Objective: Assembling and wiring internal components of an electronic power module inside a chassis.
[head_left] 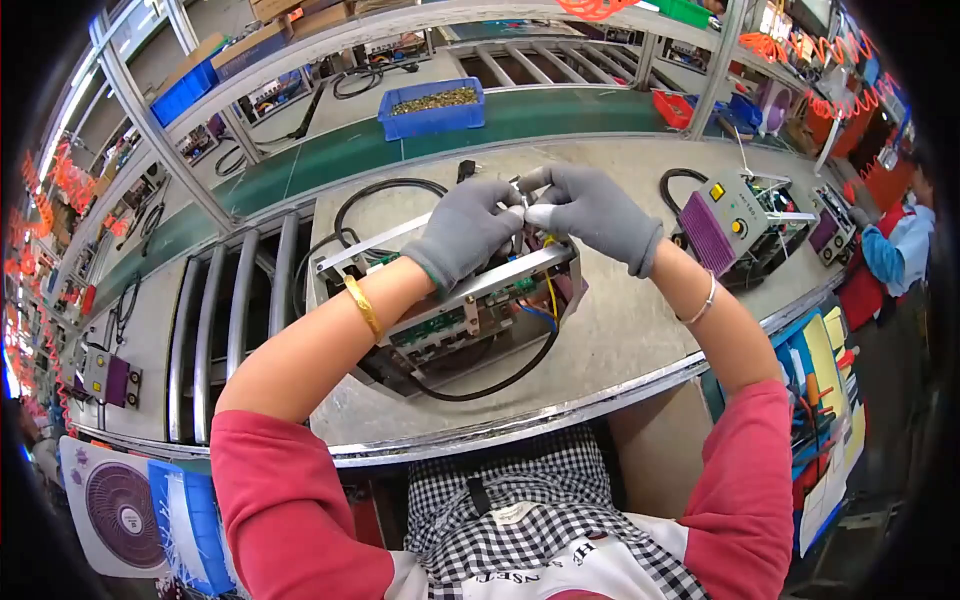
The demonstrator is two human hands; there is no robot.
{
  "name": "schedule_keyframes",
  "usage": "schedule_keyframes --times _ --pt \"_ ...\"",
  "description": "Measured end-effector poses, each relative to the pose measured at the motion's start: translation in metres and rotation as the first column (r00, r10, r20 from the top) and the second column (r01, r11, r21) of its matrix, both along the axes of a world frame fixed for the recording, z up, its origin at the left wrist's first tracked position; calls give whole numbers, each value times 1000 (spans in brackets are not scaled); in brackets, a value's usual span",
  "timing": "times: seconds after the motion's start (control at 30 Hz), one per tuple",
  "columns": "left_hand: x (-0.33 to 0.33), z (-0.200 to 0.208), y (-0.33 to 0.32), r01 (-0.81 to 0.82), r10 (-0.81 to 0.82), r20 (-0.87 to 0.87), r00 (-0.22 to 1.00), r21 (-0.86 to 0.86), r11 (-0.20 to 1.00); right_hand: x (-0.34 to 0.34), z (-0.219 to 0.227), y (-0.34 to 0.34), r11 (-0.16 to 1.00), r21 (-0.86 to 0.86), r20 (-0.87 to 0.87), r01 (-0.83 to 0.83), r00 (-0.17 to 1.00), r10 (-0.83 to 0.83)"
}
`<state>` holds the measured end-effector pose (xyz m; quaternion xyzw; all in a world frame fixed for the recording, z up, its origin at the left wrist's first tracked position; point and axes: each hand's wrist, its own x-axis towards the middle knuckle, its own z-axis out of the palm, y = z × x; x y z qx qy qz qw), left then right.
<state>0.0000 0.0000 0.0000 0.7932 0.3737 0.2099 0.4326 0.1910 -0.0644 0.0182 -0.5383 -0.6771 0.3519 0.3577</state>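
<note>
Both hands wear grey gloves and meet above the far side of an opened electrical unit on the workbench. My left hand is closed, its fingertips pinched by a small pale piece. My right hand is pinched close to the same spot, its fingertips touching or nearly touching the left's. What they hold is too small to name. Green circuit boards show inside the unit's metal frame. Yellow and blue wires hang at its right end, and a black cable loops along its near side.
Purple-fronted units stand right and far left. A blue bin of small brass-coloured parts sits on the green conveyor belt. Metal rollers lie left. Tools fill a blue rack at right; another person stands beyond it.
</note>
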Motion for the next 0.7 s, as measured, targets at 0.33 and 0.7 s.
schedule_keyframes --times 0.33,0.7 --pt "-2 -1 -12 8 37 -67 997 560 828 -5 -7 -6 993 94 -54 78 996 -73" --pt "4 10 2 137 -41 -195 980 507 851 7 -1 5 938 346 114 24 991 -68"
